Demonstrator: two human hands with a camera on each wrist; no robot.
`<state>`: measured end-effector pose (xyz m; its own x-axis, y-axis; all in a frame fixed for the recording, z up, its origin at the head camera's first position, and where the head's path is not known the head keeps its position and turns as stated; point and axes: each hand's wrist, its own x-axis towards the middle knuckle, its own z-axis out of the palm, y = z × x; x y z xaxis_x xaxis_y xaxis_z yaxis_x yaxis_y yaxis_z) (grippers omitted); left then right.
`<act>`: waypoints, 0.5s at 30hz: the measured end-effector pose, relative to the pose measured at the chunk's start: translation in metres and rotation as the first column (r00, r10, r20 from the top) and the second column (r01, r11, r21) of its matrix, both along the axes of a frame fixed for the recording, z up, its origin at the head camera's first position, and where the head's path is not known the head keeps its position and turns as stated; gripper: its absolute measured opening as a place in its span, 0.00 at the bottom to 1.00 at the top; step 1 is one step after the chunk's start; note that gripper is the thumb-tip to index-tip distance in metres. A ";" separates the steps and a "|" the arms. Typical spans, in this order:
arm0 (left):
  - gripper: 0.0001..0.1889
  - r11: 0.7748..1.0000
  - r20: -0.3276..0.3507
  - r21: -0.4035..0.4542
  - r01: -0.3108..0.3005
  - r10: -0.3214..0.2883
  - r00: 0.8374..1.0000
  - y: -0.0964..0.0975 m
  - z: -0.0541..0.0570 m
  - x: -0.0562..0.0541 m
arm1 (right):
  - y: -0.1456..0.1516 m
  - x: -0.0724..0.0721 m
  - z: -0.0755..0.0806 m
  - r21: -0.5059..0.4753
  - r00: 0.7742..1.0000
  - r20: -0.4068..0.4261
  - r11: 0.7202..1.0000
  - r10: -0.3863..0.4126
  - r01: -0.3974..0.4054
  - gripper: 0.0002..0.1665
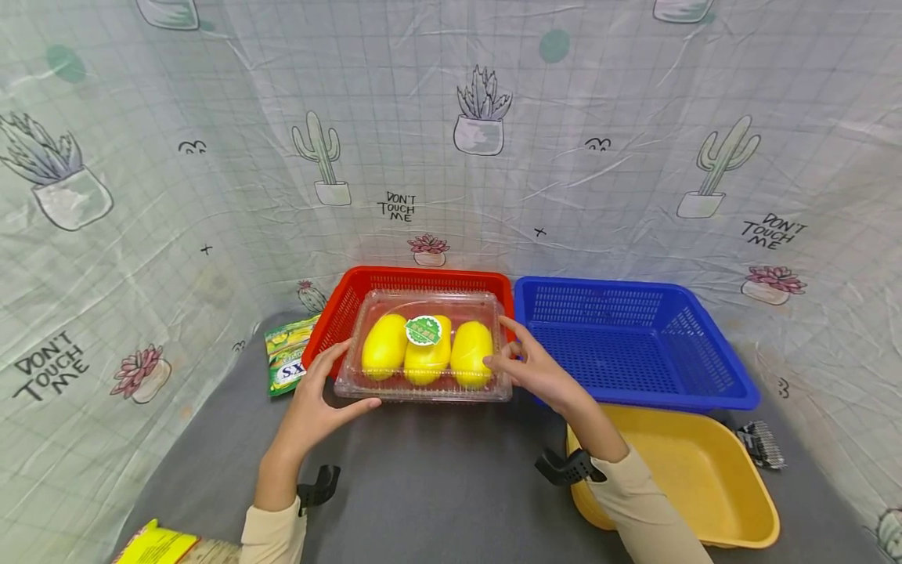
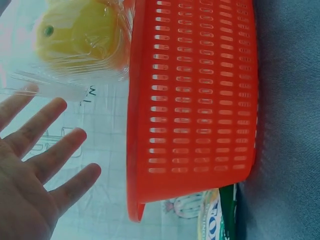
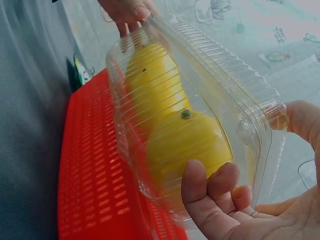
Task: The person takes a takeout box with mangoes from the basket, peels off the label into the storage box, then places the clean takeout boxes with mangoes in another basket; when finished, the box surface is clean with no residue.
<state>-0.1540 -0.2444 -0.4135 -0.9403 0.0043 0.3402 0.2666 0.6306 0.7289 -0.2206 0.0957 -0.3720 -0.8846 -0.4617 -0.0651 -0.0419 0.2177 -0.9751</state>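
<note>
A clear plastic clamshell box (image 1: 437,390) with three yellow oval fruits (image 1: 471,348) inside is held tilted over the red basket (image 1: 430,274). A round green-and-white sticker (image 1: 423,330) is on its lid. My right hand (image 1: 533,366) grips the box's right end; in the right wrist view one finger hooks the rim and others curl against the side. At the left end is my left hand (image 1: 319,399), its thumb out and its fingers straight and spread. The left wrist view shows those fingertips (image 2: 59,104) right by the box's edge.
A blue basket (image 1: 634,286) stands right of the red one, with a yellow tub (image 1: 676,470) in front of it. A green packet (image 1: 285,356) lies by the red basket. Other packages are a dark, silvery one (image 1: 761,445) at right and a yellow bag (image 1: 158,544) at front left.
</note>
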 end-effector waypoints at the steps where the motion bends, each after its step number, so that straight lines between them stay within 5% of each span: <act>1: 0.47 1.000 -0.002 0.000 0.003 -0.003 1.000 0.000 0.000 0.000 | 0.001 0.001 0.000 0.000 1.000 0.001 1.000 -0.004 0.004 0.48; 15: 0.47 0.998 -0.130 -0.004 0.066 -0.066 0.989 -0.003 0.001 0.010 | -0.003 0.016 -0.005 -0.032 0.999 0.012 0.999 -0.040 0.040 0.48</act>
